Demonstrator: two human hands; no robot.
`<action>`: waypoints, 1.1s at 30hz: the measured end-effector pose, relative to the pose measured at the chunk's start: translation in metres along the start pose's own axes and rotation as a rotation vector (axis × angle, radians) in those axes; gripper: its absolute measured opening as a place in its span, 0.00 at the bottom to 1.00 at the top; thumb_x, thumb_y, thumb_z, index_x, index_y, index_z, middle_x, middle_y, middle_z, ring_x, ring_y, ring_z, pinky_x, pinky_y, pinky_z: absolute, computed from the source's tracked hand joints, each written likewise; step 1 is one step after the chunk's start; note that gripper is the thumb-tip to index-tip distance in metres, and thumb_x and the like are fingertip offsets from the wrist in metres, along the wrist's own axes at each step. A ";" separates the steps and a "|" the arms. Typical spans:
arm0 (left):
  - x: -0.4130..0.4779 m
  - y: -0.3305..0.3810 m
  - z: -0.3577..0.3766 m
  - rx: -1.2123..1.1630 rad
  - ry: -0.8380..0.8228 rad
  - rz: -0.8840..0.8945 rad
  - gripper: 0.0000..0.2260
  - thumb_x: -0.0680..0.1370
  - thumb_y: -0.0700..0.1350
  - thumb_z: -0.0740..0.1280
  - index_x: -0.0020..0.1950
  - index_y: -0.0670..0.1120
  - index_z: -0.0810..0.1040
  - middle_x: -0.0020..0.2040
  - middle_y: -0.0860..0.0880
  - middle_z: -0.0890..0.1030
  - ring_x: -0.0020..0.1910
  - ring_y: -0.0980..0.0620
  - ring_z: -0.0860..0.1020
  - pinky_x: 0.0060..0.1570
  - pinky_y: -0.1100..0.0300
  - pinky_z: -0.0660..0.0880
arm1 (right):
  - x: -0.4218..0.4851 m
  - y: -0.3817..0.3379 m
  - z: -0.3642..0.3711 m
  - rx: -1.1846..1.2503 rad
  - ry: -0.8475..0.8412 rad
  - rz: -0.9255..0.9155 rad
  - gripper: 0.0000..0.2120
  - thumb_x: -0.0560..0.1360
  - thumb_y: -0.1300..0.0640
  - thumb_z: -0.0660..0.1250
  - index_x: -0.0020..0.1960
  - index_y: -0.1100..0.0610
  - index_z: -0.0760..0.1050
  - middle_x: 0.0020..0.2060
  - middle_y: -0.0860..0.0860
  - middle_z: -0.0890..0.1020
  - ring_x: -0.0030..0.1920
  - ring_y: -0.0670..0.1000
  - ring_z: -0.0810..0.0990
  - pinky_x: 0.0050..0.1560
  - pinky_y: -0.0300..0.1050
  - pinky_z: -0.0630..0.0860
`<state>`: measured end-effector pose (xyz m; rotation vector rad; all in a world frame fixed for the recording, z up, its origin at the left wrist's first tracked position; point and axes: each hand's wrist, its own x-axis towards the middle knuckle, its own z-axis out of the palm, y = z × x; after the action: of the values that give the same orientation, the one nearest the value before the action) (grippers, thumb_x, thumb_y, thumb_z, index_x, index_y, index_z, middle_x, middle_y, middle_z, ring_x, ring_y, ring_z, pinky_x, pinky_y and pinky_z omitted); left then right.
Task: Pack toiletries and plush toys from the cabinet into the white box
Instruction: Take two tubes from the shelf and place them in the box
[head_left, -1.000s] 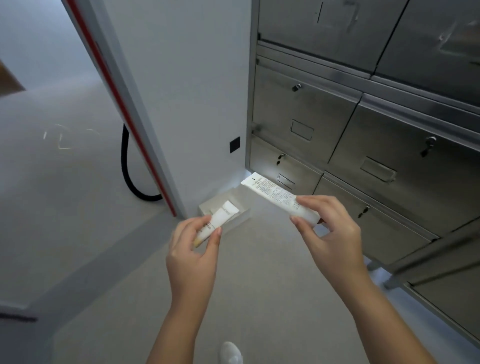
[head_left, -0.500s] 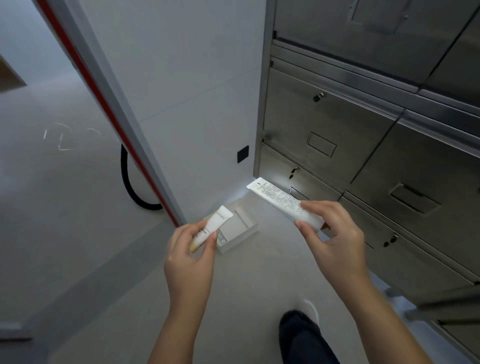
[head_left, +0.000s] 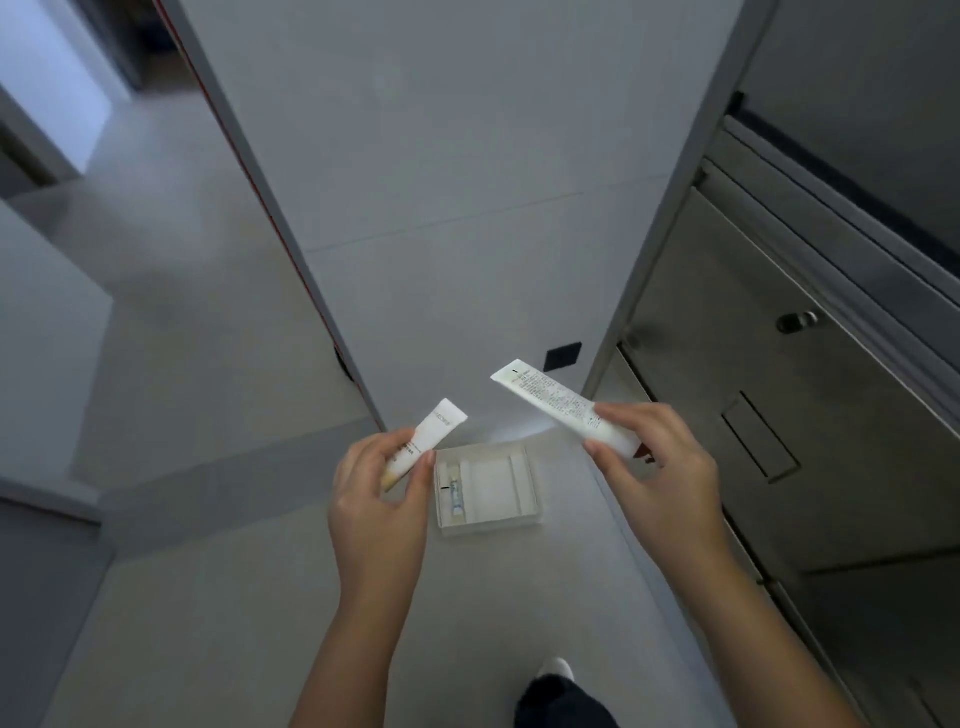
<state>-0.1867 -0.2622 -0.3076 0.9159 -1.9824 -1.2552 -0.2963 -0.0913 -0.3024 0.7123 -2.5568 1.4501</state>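
- Toiletries count three in view: a short tube (head_left: 427, 439) in the left hand (head_left: 382, 506), a long tube (head_left: 563, 405) in the right hand (head_left: 660, 483), and one small tube (head_left: 455, 493) already lying in the white box (head_left: 530, 521).
- One white box sits on the pale floor (head_left: 218, 597), open on top, with ribs dividing its inside; the small tube lies along its left side.
- Two hands are raised above the floor, one on each side of the box, well apart from each other.
- Left hand is closed on the lower half of the short tube, thumb on one face and fingers on the other; the crimped end points up and to the right, clear of the fingers.
- Right hand pinches the long tube near its lower end between thumb and fingertips; the printed length sticks out up and to the left, free in the air.
- Box stands just before the foot of a white panel (head_left: 441, 182), with a steel cabinet (head_left: 805, 415) of closed drawers near its right side.
- Open floor lies to the left of the box and toward the viewer, where a dark trouser leg and white shoe (head_left: 556, 667) show.
- Most of the box interior right of the small tube is bare.
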 end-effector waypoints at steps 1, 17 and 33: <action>0.003 0.002 0.010 0.017 0.024 -0.006 0.10 0.72 0.39 0.70 0.48 0.54 0.78 0.48 0.56 0.78 0.50 0.59 0.75 0.48 0.77 0.66 | 0.012 0.009 -0.002 0.012 -0.029 -0.003 0.13 0.69 0.64 0.71 0.53 0.56 0.78 0.47 0.45 0.76 0.51 0.34 0.73 0.45 0.25 0.68; 0.078 -0.029 0.065 0.154 0.071 -0.072 0.10 0.71 0.38 0.71 0.48 0.51 0.79 0.47 0.57 0.78 0.48 0.59 0.75 0.47 0.75 0.67 | 0.110 0.068 0.069 0.059 -0.195 0.041 0.13 0.69 0.64 0.71 0.53 0.55 0.78 0.47 0.36 0.74 0.51 0.34 0.72 0.46 0.28 0.71; 0.105 -0.156 0.132 0.128 0.242 -0.328 0.15 0.72 0.40 0.70 0.42 0.62 0.74 0.44 0.59 0.78 0.48 0.56 0.76 0.47 0.60 0.72 | 0.104 0.189 0.213 0.091 -0.429 0.112 0.14 0.69 0.64 0.71 0.54 0.57 0.78 0.48 0.46 0.76 0.50 0.50 0.76 0.47 0.41 0.74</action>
<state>-0.3154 -0.3293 -0.4857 1.4319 -1.7853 -1.1315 -0.4471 -0.2237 -0.5302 1.0060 -2.8978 1.6053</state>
